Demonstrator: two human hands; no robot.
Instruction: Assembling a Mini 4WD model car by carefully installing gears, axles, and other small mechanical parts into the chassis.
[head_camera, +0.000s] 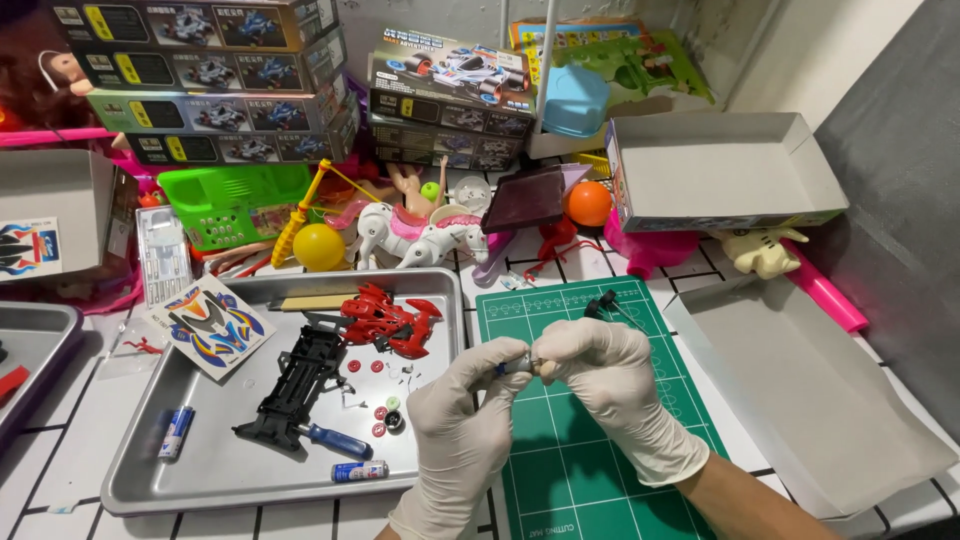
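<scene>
Both my hands wear white gloves and meet over the green cutting mat (590, 470). My left hand (462, 420) and my right hand (610, 385) pinch together a small silvery and tan part (530, 366), possibly a tiny motor. A small black part (600, 303) lies on the mat just beyond them. To the left, a grey metal tray (140, 470) holds a red toy car body (388, 318), a black chassis (296, 385), a blue-handled screwdriver (335, 438), two small batteries and several tiny red wheels.
Stacked toy car kit boxes (215, 75) stand at the back left, with more boxes (450, 95) behind. An open grey box (720, 170) and its lid (810, 390) lie at the right. A white toy horse (415, 235), yellow ball (318, 246), orange ball (588, 203) and sticker sheet (212, 325) crowd the middle.
</scene>
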